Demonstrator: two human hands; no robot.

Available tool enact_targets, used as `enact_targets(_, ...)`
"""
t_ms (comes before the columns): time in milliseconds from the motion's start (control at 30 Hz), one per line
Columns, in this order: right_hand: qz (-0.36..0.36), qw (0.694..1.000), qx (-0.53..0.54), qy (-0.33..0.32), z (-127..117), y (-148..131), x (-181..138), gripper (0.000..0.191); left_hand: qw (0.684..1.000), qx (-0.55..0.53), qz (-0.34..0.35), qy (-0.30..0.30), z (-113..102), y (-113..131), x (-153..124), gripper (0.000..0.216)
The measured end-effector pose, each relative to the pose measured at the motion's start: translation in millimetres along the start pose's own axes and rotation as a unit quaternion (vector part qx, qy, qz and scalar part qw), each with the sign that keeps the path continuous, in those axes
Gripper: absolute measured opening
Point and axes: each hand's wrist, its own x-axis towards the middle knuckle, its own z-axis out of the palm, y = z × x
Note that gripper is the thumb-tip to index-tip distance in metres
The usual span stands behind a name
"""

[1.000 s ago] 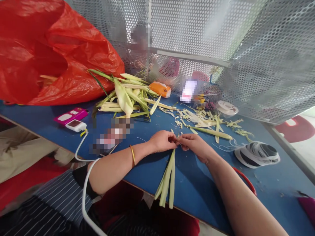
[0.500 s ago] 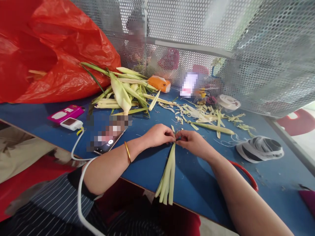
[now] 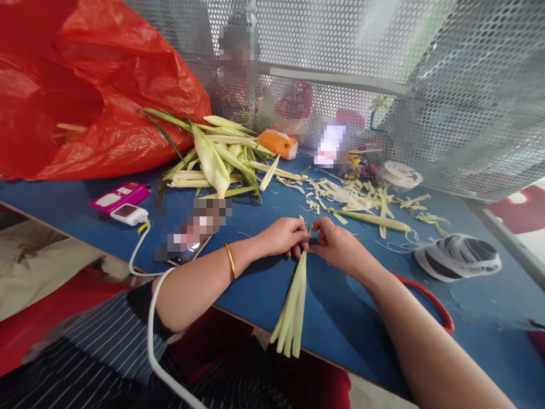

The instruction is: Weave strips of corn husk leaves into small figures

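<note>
Perforated metal panels [image 3: 327, 40] stand behind a flat blue table [image 3: 477, 352] strewn with plant matter. Work in hand: a bundle of leaf strips [image 3: 293, 309], gathered narrow at the top, fanning loose below, its free ends reaching past the near table edge. Left hand [image 3: 285, 236]: fingertips pinch the gathered top. Right hand [image 3: 336, 241]: thumb and forefinger bent close beside the same spot; the fingers cover the detail, so whether they grasp a strip or anything else cannot be told. Progress, as judged: strips are split and collected at one end; no binding is visible around them, so the gather seems to rely on the fingers. Left over: a heap of whole leaves [image 3: 210, 159], apparently unworked, beside a red bag [image 3: 140, 96], and one long stalk [image 3: 370, 220] with a short piece across it. Materials: strips pale green, flat, slender, fairly straight; heap leaves broader, smooth, tapering, cream to green; trimmings [image 3: 336, 193] curled and ragged, with small clipped bits. Bag is thin, glossy, crumpled plastic. Pale cord [image 3: 460, 257] is wound over a rounded dark-and-white object to the right, with fine loose loops beside it.
</note>
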Motion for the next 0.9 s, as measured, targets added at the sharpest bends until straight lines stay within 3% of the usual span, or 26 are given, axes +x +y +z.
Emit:
enact_targets(133,-0.043,0.996,-0.067,-0.025,-10,6,-4,0.014,0.999,0.043,-0.002,0.005,2,-3,3,0.017)
enact_targets(233,-0.053,0.993,-0.097,-0.047,-18,8,-6,0.017,0.999,0.036,-0.023,0.012,3,-4,5,0.015)
enact_targets(400,-0.076,0.994,-0.022,-0.078,-25,5,-8,0.011,0.999,0.028,-0.034,0.024,4,-3,6,0.012)
enact_targets(633,-0.166,0.986,0.02,0.025,-17,-4,-4,0.016,0.999,0.032,-0.026,0.013,3,-6,7,0.02)
enact_targets(800,-0.099,0.987,-0.123,0.032,-12,-5,-4,0.017,0.999,0.016,-0.044,-0.008,1,-2,5,0.016)
enact_targets(900,-0.061,0.986,-0.149,0.034,-10,-7,-4,0.015,0.999,0.01,-0.045,-0.026,-1,1,4,0.014)
